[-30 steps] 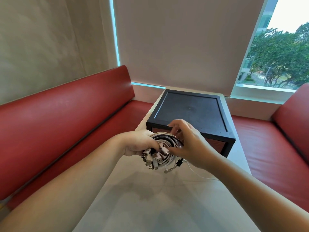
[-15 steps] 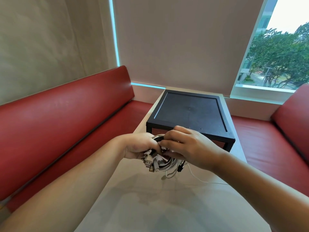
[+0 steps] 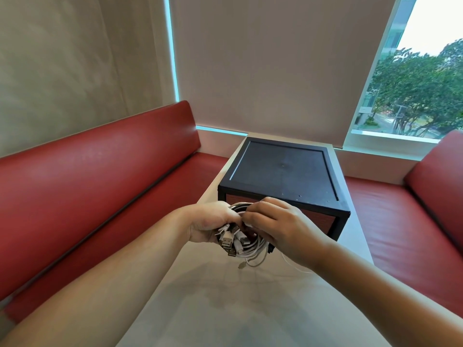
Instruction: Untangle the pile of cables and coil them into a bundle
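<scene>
One bench (image 3: 225, 309) carries one black box (image 3: 283, 169). Before it, over the bench, the left hand (image 3: 210, 224) grips the single cable bundle (image 3: 248, 246). The right hand (image 3: 283, 229) has fingers (image 3: 260, 217) that were lifted a second ago and now curl down, pinching its strands.

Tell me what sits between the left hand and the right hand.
The head view shows the coiled cable bundle there, gripped by the left hand and pinched by the right hand, its plugs dangling below.
</scene>
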`<state>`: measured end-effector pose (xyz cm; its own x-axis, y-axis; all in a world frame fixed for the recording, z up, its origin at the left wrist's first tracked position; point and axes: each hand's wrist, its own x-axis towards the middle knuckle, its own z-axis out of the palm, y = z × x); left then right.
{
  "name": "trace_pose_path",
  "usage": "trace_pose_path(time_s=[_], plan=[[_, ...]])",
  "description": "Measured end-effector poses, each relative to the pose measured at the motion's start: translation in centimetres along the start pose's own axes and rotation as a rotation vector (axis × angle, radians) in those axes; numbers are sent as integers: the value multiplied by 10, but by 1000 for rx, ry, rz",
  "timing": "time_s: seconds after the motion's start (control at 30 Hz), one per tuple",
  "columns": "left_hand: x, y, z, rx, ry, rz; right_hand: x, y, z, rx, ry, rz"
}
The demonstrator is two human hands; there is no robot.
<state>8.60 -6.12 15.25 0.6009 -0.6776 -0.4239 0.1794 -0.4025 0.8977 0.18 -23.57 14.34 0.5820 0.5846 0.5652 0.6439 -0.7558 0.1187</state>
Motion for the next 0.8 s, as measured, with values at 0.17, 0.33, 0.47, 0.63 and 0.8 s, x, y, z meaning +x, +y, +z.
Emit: trace_pose_path(time_s=[0.17,0.33,0.47,0.63,0.8], plan=[[1,0,1,-21,-19,10,-3,5,2,35,61,1],[0,-2,4,-11,7,39,-11,5,11,92,182,92],[0,-2,5,28,11,82,-10,1,13,168,262,180],[-1,-3,7,67,49,109,-13,-1,17,218,268,241],[1,-2,5,55,128,105,-3,-3,11,233,192,236]])
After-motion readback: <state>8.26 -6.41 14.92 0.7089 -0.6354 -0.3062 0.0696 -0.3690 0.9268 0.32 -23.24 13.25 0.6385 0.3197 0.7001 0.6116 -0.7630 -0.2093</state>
